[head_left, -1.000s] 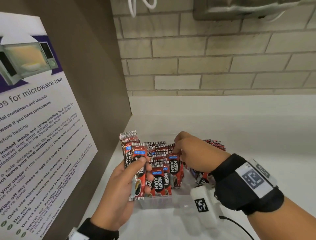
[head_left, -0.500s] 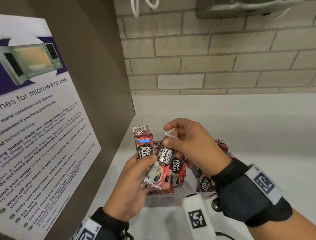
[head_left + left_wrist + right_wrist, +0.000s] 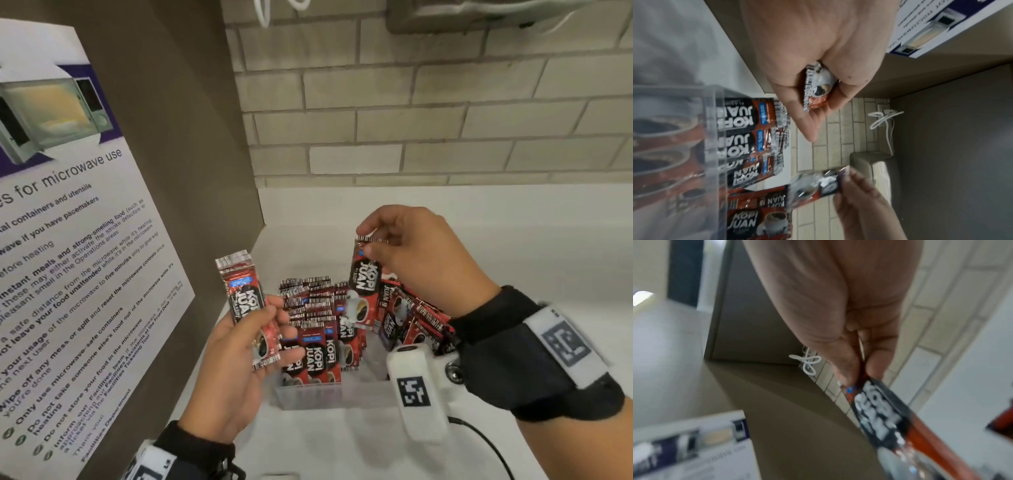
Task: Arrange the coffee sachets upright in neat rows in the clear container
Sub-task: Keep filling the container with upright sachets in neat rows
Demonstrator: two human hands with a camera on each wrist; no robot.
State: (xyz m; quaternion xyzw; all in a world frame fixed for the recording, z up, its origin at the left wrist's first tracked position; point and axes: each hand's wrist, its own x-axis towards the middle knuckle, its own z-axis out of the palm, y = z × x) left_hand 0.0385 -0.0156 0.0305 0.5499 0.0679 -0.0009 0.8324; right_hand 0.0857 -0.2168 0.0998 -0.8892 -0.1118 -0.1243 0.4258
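Since a second ago the right hand (image 3: pixel 416 260) has lifted one pinched sachet (image 3: pixel 364 279) above the clear container (image 3: pixel 308 394), the left hand (image 3: pixel 236 359) gripping a small stack (image 3: pixel 248 308); it should go down upright, snug against the standing row (image 3: pixel 317 356).

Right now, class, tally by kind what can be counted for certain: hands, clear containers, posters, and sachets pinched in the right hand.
hands: 2, left hand, right hand
clear container: 1
poster: 1
single sachet pinched by right hand: 1
total: 5
The sachet bundle in the left hand and those in the container overlap too much to count.
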